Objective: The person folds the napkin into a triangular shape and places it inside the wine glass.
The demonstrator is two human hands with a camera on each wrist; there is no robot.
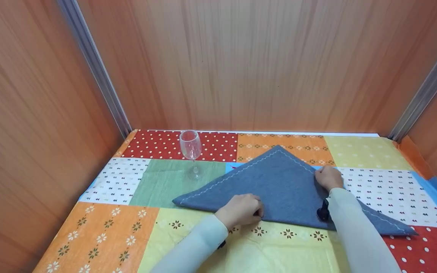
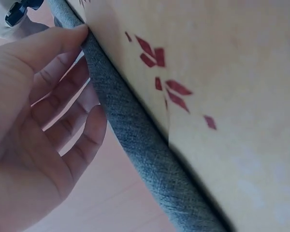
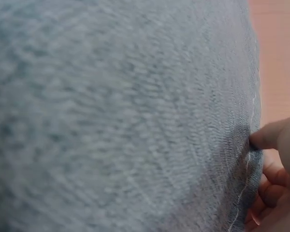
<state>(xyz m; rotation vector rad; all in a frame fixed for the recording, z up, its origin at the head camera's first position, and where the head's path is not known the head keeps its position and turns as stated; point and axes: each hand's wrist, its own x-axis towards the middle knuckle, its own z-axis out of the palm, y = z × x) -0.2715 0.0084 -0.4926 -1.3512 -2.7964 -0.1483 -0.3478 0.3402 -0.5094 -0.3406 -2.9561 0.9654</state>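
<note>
- Grey-blue cloth [image 1: 279, 182], near edge: pinched between thumb and fingers of the left hand [image 1: 241, 209].
- Stitched edge, right of the peak: pinched by the right hand [image 1: 329, 177].
- Position: cloth on the patchwork tablecloth [image 1: 104, 235], right of the upright wine glass [image 1: 190, 147], not touching.
- Progress: folding into a triangle appears done; side corners lie spread; whether folds are left cannot be judged.

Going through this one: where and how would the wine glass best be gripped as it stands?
Probably by its slim stem, pinched just below the bowl, coming in level from the person's left. The wine glass stands upright, with the stem bare between bowl and round foot. The grey-blue cloth lies to its right, so the left looks freer.
</note>
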